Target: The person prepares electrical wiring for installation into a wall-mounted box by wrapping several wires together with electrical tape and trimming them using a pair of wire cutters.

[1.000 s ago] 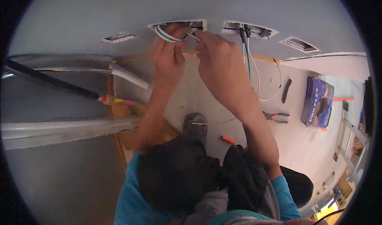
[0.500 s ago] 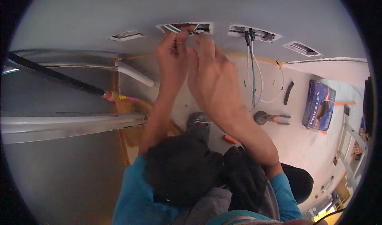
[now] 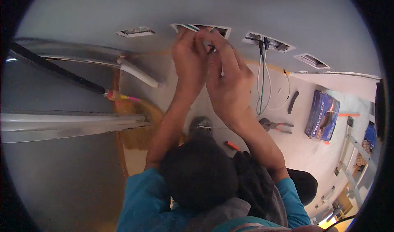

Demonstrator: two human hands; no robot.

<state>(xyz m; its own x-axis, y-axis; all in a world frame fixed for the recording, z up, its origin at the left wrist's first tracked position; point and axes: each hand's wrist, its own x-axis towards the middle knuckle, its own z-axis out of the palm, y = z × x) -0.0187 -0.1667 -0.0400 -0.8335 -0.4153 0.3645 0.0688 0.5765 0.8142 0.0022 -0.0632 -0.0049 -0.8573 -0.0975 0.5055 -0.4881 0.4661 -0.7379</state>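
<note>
At the frame's upper centre, the green and white wires (image 3: 191,27) look light, springy, best pinched near their ends; your left hand (image 3: 189,55) and right hand (image 3: 230,70) meet there, though I cannot tell their grip.

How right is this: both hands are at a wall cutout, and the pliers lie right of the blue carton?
Not quite: the head view shows the red-handled pliers left of the blue carton. Left hand and right hand are at a wall cutout.
</note>
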